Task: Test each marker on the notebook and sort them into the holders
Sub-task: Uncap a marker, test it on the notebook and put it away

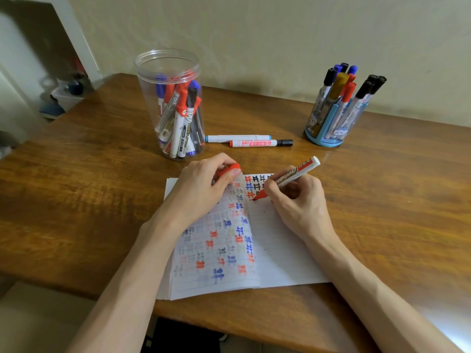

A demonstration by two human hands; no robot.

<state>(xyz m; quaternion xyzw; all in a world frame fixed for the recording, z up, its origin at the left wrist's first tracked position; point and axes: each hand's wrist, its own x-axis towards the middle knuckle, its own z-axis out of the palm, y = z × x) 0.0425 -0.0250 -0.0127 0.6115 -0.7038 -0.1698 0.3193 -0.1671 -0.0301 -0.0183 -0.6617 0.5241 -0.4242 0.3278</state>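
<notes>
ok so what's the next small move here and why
Probably draw a short test stroke: the right hand holds the uncapped red marker with its tip down on the notebook, beside the rows of marks, while the left hand pinches the red cap.

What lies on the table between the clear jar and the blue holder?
The head view shows two loose markers lying side by side there: a blue-ended marker and, nearer the person, a black-capped marker.
</notes>
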